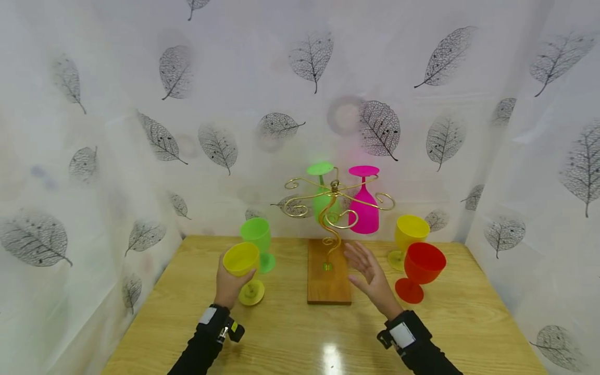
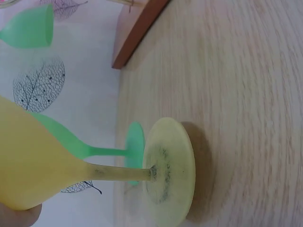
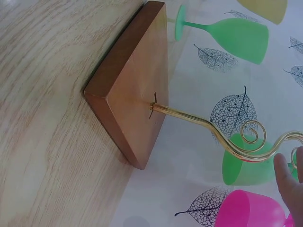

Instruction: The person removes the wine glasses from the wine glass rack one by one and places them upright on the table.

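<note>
My left hand (image 1: 228,284) grips a yellow goblet (image 1: 241,259) around its bowl, thumb on the near side. The goblet is upright, and its foot (image 2: 170,170) is right at the table with a shadow beside it in the left wrist view. Just behind it stands a green goblet (image 1: 255,234). My right hand (image 1: 372,277) is held up with fingers extended, holding nothing, right of a gold wire glass rack (image 1: 335,190) on a wooden base (image 1: 329,291). From the rack's back arms hang a green goblet (image 1: 320,168) and a pink goblet (image 1: 364,216), both upside down.
To the right of my right hand stand a second yellow goblet (image 1: 412,229) and, nearer, a red goblet (image 1: 424,264). All of this is on a light wooden table (image 1: 281,338). A white leaf-print curtain (image 1: 262,67) hangs behind and along both sides.
</note>
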Available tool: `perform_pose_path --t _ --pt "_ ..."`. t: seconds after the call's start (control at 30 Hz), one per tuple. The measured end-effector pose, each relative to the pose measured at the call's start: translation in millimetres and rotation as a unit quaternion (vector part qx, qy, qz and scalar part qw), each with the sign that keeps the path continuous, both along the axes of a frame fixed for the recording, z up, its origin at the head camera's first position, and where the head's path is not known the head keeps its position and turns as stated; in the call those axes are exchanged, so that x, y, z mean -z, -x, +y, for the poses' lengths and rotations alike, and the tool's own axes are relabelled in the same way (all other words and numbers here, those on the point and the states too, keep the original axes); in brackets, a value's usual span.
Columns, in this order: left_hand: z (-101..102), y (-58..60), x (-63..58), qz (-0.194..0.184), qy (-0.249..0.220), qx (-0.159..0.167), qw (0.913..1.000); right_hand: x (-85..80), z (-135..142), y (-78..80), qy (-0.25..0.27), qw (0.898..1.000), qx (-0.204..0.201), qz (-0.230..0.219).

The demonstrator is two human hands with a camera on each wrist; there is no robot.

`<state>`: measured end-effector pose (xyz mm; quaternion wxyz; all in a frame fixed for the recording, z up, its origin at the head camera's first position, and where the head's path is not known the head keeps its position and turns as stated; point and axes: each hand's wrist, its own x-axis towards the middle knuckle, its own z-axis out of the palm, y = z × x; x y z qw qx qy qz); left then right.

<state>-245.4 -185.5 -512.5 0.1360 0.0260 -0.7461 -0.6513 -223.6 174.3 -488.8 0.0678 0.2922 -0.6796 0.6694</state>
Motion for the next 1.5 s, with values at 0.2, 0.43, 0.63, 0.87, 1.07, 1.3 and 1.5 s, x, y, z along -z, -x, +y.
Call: perform_pose_path --t 0.2,0.43,0.63,0.87,1.07,1.3,1.5 --pt "-6 1.8 6.8 -0.007 -0.010 -0.003 0.9999 1.1 -1 0.2 0.006 1.000 0.008 0.002" --pt "-7 3.6 9.9 -0.012 -0.005 -0.006 0.9999 4.1 0 1.6 0.000 1.000 0.018 -0.006" --pt "-4 2.6 11.2 -0.012 -0.013 -0.004 0.9998 4.6 0 1.5 0.004 1.000 0.017 -0.006" --pt "0 0.3 11.7 0.003 -0.007 -0.015 0.9999 4.4 -1 0.0 0.009 1.000 0.019 -0.013" --pt "1 -1.1 14.5 -0.003 0.005 -0.030 0.9995 5.3 1 -1.8 0.007 1.000 0.016 -0.016" --pt "2 -2.2 13.5 -0.019 -0.017 -0.012 0.9996 1.7 5 -1.7 0.020 1.000 0.014 -0.011" --pt "7 -9.6 13.6 0.001 0.001 -0.017 0.9998 0.6 7 -3.9 0.025 0.999 0.026 -0.021"
